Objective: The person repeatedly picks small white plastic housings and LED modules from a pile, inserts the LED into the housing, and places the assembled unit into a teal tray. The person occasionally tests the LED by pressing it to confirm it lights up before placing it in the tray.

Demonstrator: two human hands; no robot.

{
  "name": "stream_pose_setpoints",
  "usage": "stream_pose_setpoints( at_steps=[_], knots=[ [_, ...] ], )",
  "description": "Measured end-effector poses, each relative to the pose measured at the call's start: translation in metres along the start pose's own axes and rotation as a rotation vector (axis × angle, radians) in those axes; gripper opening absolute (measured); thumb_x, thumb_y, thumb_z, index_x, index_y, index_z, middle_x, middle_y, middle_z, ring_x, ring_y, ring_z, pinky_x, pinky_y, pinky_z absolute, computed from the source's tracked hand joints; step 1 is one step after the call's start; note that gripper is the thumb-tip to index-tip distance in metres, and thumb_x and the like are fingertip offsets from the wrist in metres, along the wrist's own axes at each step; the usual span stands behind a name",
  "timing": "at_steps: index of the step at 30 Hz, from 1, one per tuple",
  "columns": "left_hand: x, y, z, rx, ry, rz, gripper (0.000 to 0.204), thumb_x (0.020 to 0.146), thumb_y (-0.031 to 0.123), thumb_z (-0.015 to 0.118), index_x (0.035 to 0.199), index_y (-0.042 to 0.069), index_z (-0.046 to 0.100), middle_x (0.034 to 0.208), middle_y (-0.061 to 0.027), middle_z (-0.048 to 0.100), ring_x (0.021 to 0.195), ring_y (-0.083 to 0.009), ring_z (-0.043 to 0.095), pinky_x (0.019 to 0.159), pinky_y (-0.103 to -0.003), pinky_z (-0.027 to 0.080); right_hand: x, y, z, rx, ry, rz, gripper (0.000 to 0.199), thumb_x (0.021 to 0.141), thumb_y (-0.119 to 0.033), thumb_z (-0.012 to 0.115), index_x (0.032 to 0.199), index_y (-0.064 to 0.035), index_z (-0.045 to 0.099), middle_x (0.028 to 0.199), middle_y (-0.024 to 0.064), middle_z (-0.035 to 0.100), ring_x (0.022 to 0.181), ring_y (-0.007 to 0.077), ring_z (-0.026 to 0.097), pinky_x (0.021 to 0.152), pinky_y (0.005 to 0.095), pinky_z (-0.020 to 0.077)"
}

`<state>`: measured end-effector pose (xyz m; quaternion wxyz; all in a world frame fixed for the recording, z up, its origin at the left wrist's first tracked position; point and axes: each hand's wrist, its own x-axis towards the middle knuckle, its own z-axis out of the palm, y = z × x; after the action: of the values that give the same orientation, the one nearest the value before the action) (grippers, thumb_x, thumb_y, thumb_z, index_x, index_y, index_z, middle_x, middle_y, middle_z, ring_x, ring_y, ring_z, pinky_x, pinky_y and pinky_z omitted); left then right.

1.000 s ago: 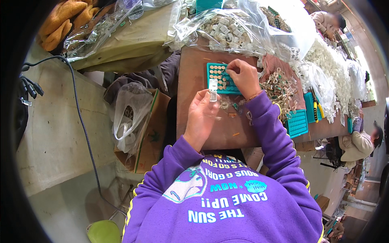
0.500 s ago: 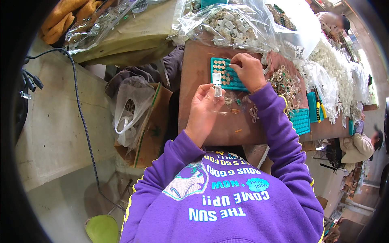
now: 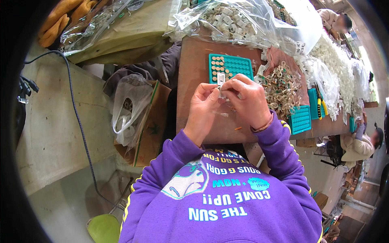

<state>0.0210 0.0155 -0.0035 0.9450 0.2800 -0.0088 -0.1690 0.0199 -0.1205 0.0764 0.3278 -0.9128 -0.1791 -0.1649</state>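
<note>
My left hand (image 3: 204,106) is closed on a small white hinged plastic case (image 3: 221,78), its lid part standing up past the fingertips. My right hand (image 3: 248,99) is pinched at the lower part of the same case. Whatever lies between its fingers is too small and covered to make out. Just beyond both hands lies a teal tray (image 3: 242,64) with rows of round hollows. Small pale round discs (image 3: 217,63) fill its left side, while the hollows on its right stand bare.
Right of my hand is a heap of beige looped wires (image 3: 282,84) with green bits. A second teal tray (image 3: 300,120) and yellow-handled pliers (image 3: 320,106) lie farther right. A clear bag of white plastic cases (image 3: 231,24) covers the back. Two people sit at the right.
My right hand has come back from the tray to the white case in my left hand. More of the tray's right side shows. The left hand stays about where it was.
</note>
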Motion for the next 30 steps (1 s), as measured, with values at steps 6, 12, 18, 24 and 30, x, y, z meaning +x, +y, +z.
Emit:
stream_pose_setpoints(
  at_steps=[6,12,18,24,30],
  knots=[
    [0.000,0.003,0.000,-0.037,-0.026,-0.020,0.013,0.097,0.014,0.059,0.108,0.007,0.055,0.102,-0.0047,0.064,0.092,-0.0116,0.062,0.085,-0.030,0.052,0.001,-0.002,-0.007,0.033,0.051,-0.051,0.010,0.077,-0.004,0.070,0.086,-0.0060,0.068,0.079,0.0078,0.064,0.067,0.0252,0.065,0.059,0.0325,0.0521],
    [0.000,0.004,-0.001,-0.026,-0.021,-0.027,0.013,0.096,0.013,0.060,0.107,0.006,0.056,0.101,-0.0054,0.065,0.092,-0.0113,0.062,0.083,-0.029,0.052,0.006,-0.003,-0.004,0.095,0.074,0.007,0.013,0.075,-0.001,0.072,0.088,-0.0046,0.071,0.080,0.0074,0.067,0.069,0.0202,0.066,0.059,0.0284,0.0525],
    [0.001,0.001,-0.001,-0.072,-0.005,-0.004,0.014,0.098,0.016,0.057,0.108,0.007,0.056,0.101,-0.0056,0.064,0.092,-0.0129,0.063,0.084,-0.030,0.052,-0.005,-0.005,0.006,-0.118,0.126,-0.211,0.016,0.077,-0.005,0.069,0.093,-0.0074,0.070,0.082,0.0081,0.067,0.070,0.0237,0.065,0.063,0.0332,0.0519],
    [0.000,0.002,0.000,-0.103,0.068,-0.038,0.014,0.100,0.018,0.054,0.109,0.007,0.054,0.099,-0.0083,0.064,0.083,-0.0126,0.061,0.074,-0.027,0.051,-0.004,0.019,0.011,-0.007,0.321,-0.008,0.022,0.081,-0.003,0.066,0.102,-0.0087,0.070,0.090,0.0106,0.070,0.076,0.0280,0.067,0.069,0.0346,0.0523],
    [0.001,0.005,-0.001,-0.088,0.023,-0.052,0.015,0.100,0.018,0.054,0.109,0.006,0.052,0.096,-0.0093,0.064,0.060,-0.0048,0.041,0.052,-0.018,0.034,0.005,0.061,0.018,-0.329,0.108,0.043,0.012,0.080,-0.014,0.071,0.091,-0.0099,0.071,0.082,0.0075,0.063,0.079,0.0284,0.061,0.069,0.0399,0.0500]
  ],
)
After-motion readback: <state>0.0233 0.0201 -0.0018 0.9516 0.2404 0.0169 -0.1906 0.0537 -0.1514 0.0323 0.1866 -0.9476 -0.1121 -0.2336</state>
